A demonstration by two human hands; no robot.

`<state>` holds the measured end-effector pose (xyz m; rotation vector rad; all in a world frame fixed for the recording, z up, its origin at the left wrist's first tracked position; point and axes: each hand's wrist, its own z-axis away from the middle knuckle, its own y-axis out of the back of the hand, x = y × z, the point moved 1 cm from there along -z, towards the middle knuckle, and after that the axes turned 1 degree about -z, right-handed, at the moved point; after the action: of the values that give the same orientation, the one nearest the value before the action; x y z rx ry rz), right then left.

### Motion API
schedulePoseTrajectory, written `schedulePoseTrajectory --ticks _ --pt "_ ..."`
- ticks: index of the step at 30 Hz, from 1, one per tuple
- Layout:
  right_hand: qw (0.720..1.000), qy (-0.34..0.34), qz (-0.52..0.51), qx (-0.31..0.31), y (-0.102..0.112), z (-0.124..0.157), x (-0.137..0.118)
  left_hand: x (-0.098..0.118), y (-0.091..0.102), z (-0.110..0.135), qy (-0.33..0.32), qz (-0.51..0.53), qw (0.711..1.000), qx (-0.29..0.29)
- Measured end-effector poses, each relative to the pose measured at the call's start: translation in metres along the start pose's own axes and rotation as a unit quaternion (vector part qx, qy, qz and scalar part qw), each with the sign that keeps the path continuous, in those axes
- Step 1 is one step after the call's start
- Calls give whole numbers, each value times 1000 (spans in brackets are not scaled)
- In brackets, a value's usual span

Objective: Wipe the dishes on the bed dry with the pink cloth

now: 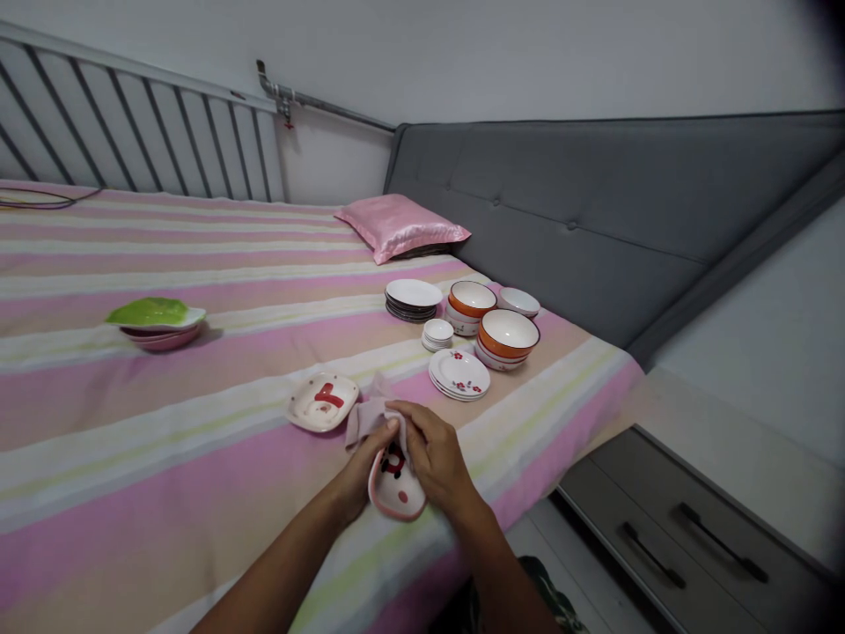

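Near the bed's front edge, my left hand (360, 475) grips a small pink-rimmed dish (391, 496) with a red and black cartoon print. My right hand (439, 451) is closed on a pale pink cloth (370, 416) and presses it against the dish's far end. Part of the cloth hangs out past my fingers to the left. Just beyond lies a cream square plate (309, 407) with a red figure on it. To the right of the cloth is a short stack of white flower-patterned plates (455, 370).
Farther back stand small white dishes (437, 331), dark-edged plates (413, 293), orange bowls (508, 335) and a white bowl (519, 301). A green leaf-shaped dish (151, 313) tops pink ones at left. A pillow (402, 224) lies by the grey headboard (594, 194). A drawer cabinet (666, 519) stands right.
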<state>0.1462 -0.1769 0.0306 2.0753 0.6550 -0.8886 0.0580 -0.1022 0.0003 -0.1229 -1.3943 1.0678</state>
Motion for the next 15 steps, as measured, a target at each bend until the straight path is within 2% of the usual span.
schedulePoseTrajectory --ticks 4,8,15 --pt "999 38 17 -27 2 -1 4 -1 3 -2 -7 21 1000 -8" --pt "999 21 32 -25 0 -1 11 -2 3 -3 -3 38 999 -2" --pt "999 -6 47 -7 0 -1 15 7 -9 4 7 55 997 55"
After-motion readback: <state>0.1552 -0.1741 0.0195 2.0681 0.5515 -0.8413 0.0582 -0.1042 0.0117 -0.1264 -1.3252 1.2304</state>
